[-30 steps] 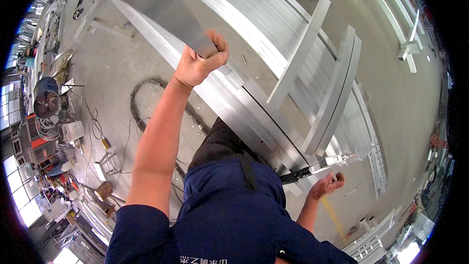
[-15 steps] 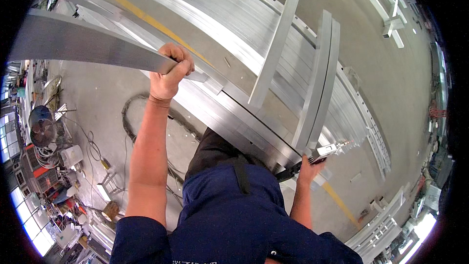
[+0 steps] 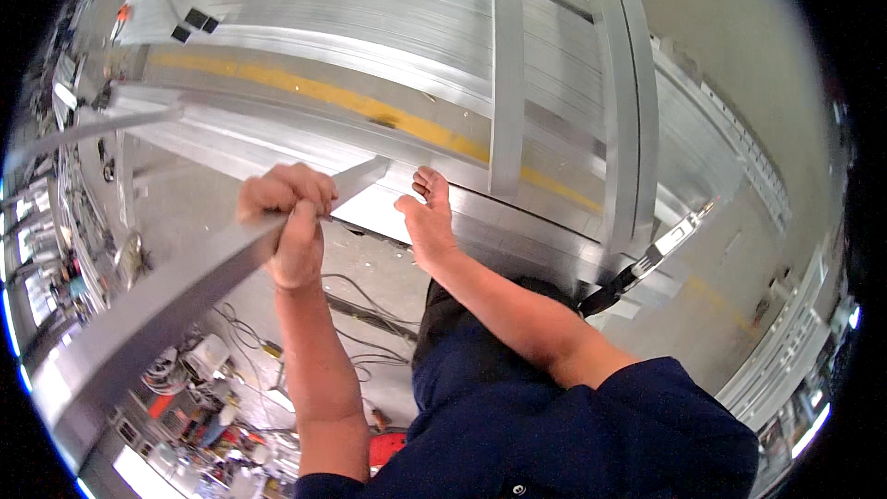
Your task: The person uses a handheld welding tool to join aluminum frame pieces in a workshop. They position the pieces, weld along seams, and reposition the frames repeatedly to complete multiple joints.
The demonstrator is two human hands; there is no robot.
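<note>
My left hand (image 3: 291,226) is wrapped around a long grey metal bar (image 3: 176,300). The bar slants from the lower left up to its far end, just left of my right hand (image 3: 431,220). That right hand has its thumb and fingers apart, slightly curled, with nothing visible in it. It hovers over a long flat metal profile (image 3: 527,229) that runs across in front of my body. To the right, a silver handheld torch-like tool (image 3: 661,248) with a black handle rests by the ends of the crossing bars, apart from both hands.
A single crossbar (image 3: 506,83) and a paired set of bars (image 3: 621,102) span the metal profiles. Beyond lies a wide stack of long metal profiles (image 3: 351,0). Cables (image 3: 360,286) trail on the floor, and tools (image 3: 189,397) clutter the lower left.
My right hand has let go of the torch-like tool and moved left toward the bar's end. The bar in my left hand has swung, its near end lower. The view has turned.
</note>
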